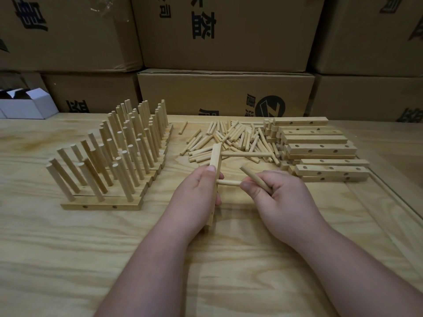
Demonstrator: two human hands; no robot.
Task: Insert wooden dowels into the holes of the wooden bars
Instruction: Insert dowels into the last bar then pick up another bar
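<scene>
Many bars (100,203) stand filled; left hand (196,191) grips a bar (216,165), right hand (277,191) pinches dowels (256,179); a stack (320,148) waits.

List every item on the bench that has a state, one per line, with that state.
Held bar: upright in the left hand, one dowel seated near its top.
Second dowel: at the bar's middle hole, pinched by the right hand.
Spare dowel: held in the right hand.
Finished bars: dowels standing in them.
Loose dowels: heaped.
Empty bars: stacked, holes open.

Pale dowels (231,143), brown black-printed cartons (224,90)
</scene>
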